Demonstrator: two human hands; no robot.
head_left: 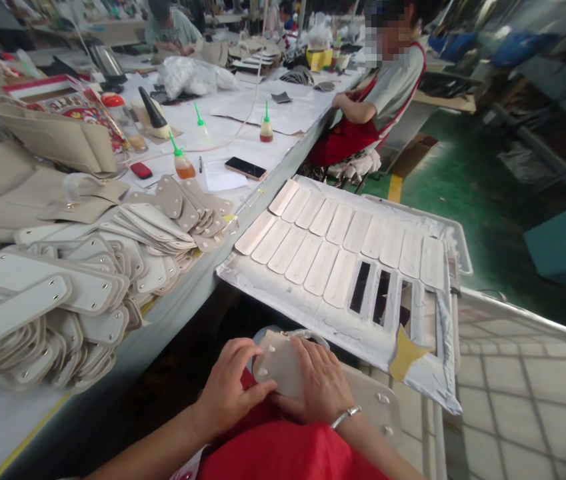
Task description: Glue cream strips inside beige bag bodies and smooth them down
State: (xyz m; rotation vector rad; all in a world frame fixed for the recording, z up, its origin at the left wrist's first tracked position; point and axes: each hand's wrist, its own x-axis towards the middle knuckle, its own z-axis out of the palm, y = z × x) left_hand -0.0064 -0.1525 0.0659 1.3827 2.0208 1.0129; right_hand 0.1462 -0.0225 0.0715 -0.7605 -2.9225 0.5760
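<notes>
A beige leather strap piece [283,363] with white studs at its rounded ends lies across my lap, above the red apron [293,453]. My left hand [233,383] grips its left end, thumb and fingers at the edge beside the studs. Across its middle lies my right hand [325,380], fingers curved over the top and the thumb hidden; a metal bracelet circles that wrist. The far end of the piece extends right, past the wrist. Just behind my hands, part of a clear ring-shaped thing [315,338] shows; I cannot make out what it is.
At left, the table [257,200] bears a heap of similar strap pieces [63,300], glue bottles [183,163] and a phone [245,168]. A board [283,283] with rows of pale pieces stands at right, above a crate [527,373]. A co-worker [383,93] sits beyond.
</notes>
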